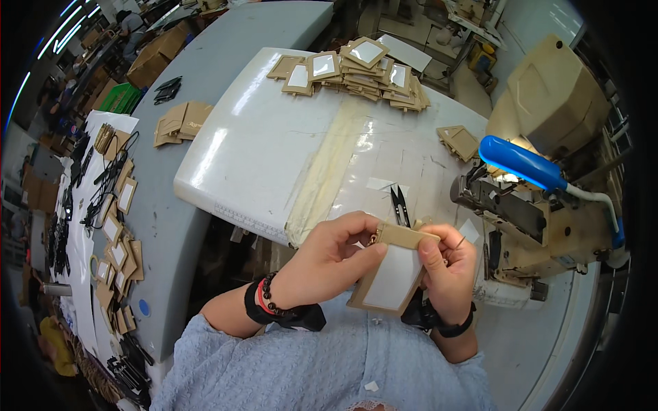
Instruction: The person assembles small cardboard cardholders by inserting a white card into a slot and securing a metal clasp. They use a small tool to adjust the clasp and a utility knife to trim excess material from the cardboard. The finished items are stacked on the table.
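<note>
A tan card holder [391,279] with a clear window hangs between my hands, just above the front edge of the white work table [253,144]. My left hand [336,257] pinches its upper left corner, thumb on the front, beside a small metal fitting. On the upper right corner, my right hand [447,268] grips with thumb and fingers. The fingers behind the holder are partly hidden. Beyond it lie black thread snips [399,205], blades pointing away from me.
A sewing machine [521,219] with a blue lamp [522,163] stands close at right. Stacked tan card holders [363,72] lie at the table's far side, with a smaller pile [458,142] near the machine. More holders [118,255] and black cords [103,185] cover the left grey table [161,240].
</note>
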{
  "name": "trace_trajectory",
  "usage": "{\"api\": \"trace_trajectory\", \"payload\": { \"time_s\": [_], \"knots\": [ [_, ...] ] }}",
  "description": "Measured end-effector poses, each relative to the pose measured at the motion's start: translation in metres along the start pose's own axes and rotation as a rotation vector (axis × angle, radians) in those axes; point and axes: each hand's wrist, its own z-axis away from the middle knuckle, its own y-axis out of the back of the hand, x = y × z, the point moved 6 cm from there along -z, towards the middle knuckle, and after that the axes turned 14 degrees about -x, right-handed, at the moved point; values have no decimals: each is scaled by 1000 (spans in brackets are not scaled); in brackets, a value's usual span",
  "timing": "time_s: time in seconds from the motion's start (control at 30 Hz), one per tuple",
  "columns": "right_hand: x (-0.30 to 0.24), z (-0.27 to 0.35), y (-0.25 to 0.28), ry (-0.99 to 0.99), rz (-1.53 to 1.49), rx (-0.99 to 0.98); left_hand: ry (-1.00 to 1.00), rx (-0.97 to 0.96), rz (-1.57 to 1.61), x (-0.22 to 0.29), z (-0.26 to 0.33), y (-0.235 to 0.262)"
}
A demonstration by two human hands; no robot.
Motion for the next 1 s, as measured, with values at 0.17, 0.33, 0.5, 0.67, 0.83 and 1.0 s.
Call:
{"api": "trace_trajectory", "payload": {
  "time_s": [0.17, 0.33, 0.5, 0.67, 0.83, 1.0],
  "knots": [
    [-7, 5, -1, 46, 140, 64, 68, 36, 2, 0, -2, -2],
    [-10, 5, -3, 75, 159, 88, -3, 76, -23, 1, -5, -1],
    [-9, 6, -5, 91, 144, 96, 15, 90, 9, -1, -5, -1],
    [-9, 6, -7, 110, 163, 85, 50, 74, 20, -1, -4, -1],
    [-9, 6, -8, 124, 154, 86, 103, 53, 70, -1, -6, -2],
    [-10, 6, -7, 115, 142, 93, 32, 48, 54, -2, -6, -2]
  ]
}}
